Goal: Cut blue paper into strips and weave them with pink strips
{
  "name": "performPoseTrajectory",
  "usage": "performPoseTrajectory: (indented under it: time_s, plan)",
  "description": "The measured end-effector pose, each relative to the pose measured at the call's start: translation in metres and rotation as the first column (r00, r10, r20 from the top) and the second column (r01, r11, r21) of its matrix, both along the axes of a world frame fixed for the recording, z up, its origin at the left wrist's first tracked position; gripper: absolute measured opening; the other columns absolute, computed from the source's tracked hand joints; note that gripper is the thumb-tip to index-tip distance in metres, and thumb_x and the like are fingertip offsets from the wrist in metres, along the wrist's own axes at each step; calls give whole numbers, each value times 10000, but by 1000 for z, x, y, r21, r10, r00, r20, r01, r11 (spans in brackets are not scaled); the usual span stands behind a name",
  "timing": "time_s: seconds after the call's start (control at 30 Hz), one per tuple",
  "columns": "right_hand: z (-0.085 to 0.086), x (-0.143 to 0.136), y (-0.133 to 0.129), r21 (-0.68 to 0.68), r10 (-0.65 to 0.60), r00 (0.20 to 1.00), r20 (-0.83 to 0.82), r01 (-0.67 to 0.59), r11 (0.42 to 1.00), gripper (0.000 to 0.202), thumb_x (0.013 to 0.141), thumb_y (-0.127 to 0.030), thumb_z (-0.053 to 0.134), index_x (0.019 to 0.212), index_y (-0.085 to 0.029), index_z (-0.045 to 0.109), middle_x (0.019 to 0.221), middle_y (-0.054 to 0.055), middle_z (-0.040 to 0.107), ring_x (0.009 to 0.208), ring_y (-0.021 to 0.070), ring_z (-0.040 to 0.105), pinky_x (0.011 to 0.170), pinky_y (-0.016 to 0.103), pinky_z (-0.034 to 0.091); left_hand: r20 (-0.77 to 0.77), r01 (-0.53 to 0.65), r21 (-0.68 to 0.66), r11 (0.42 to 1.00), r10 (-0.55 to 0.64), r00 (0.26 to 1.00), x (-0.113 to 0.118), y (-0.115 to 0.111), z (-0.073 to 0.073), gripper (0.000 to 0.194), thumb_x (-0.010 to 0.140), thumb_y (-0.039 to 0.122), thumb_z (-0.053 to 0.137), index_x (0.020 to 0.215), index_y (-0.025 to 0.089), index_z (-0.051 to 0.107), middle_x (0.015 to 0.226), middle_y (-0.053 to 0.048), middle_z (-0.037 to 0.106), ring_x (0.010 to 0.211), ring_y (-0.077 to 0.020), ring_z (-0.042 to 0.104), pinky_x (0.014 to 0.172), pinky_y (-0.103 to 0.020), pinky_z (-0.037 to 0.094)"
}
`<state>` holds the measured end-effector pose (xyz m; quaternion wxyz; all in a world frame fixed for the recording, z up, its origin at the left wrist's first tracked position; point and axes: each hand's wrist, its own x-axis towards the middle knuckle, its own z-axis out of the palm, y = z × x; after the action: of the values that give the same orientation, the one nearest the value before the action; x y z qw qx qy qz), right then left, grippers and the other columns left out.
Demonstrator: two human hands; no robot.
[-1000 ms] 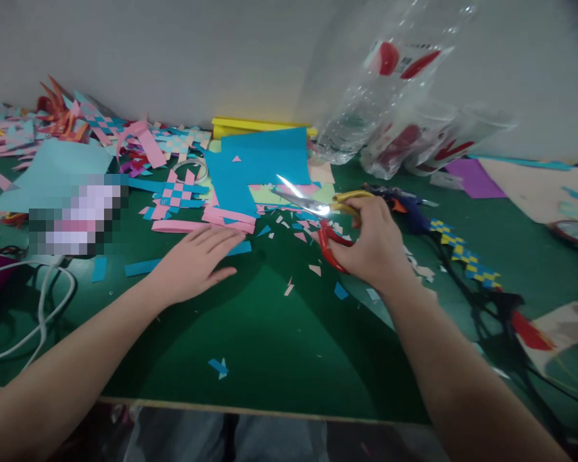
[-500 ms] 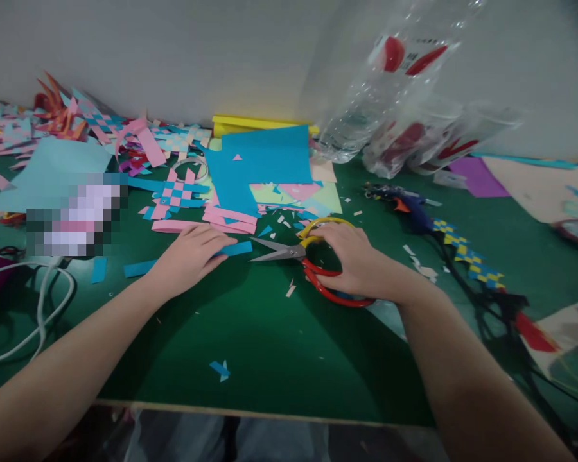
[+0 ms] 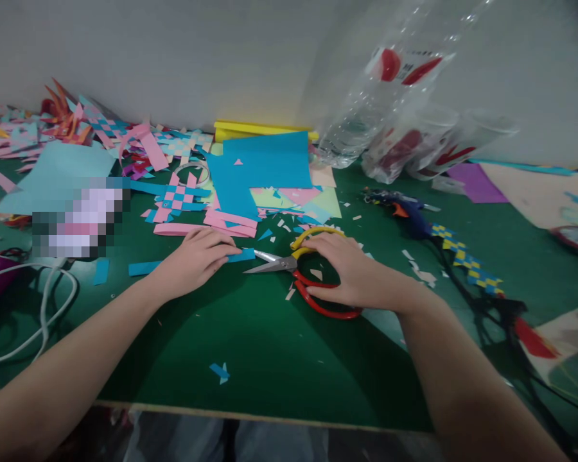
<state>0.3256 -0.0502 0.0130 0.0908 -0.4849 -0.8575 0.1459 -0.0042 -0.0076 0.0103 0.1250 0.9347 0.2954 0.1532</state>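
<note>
In the head view my left hand (image 3: pixel 197 260) pinches a blue paper strip (image 3: pixel 242 255), whose right end pokes out past my fingertips. My right hand (image 3: pixel 349 269) grips a pair of scissors (image 3: pixel 283 264) by one yellow and one red handle. Their blades are spread and point left, with the upper tip close to the strip's end. Behind my left hand are pink paper strips (image 3: pixel 231 223) and a woven pink-and-blue paper piece (image 3: pixel 176 200). A sheet of blue paper (image 3: pixel 270 163) lies farther back.
Left, a blurred-out phone-like object (image 3: pixel 84 218) has a white cable (image 3: pixel 43 308). Bagged plastic cups (image 3: pixel 399 138) lean against the wall at the back right. A glue gun (image 3: pixel 411 215), dark cord and woven yellow-blue strip (image 3: pixel 462 256) lie right. Paper scraps (image 3: pixel 220 372) dot the green table.
The scissors and my right hand have moved slightly left and nearer to me, bringing the blades closer to the strip. My left hand still holds the strip.
</note>
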Motion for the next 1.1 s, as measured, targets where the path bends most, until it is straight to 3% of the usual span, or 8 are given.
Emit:
performPoseTrajectory:
  time_s: [0.3, 0.63, 0.87, 1.1]
  plan:
    - [5, -1, -1, -11, 7, 1000, 17, -7, 1000, 589, 795, -538, 647, 1285, -227, 544, 1350, 145, 579, 1301, 358, 501, 1071, 588, 413, -47, 33, 12, 999, -32, 998, 3, -4, 2, 345, 1000, 126, 405, 1287, 237, 560, 1418, -63, 551, 1335, -236, 443, 1101, -471, 329]
    - [11, 0, 1, -35, -2, 999, -38, 1, 999, 440, 790, -424, 651, 1198, -261, 634, 1257, 109, 647, 1244, 333, 561, 1029, 545, 487, -56, 52, -28, 998, -53, 997, 0, 0, -3, 365, 1001, 130, 379, 1281, 238, 586, 1404, -69, 557, 1358, -235, 431, 1119, -473, 349]
    - [10, -1, 2, -57, -97, 992, -82, 92, 994, 484, 730, -396, 666, 1185, -241, 606, 1245, 105, 662, 1118, 306, 651, 923, 473, 557, -98, 59, 14, 998, -57, 994, -1, -2, -2, 362, 1000, 136, 409, 1295, 254, 584, 1428, -62, 535, 1367, -249, 417, 1111, -491, 350]
    - [8, 3, 6, -56, -52, 992, -113, 46, 997, 467, 732, -389, 665, 1175, -257, 603, 1284, 103, 648, 1223, 320, 599, 1020, 527, 504, -69, 60, -8, 998, -61, 996, -1, -2, -1, 356, 1010, 159, 395, 1297, 241, 589, 1414, -73, 545, 1375, -236, 409, 1129, -460, 343]
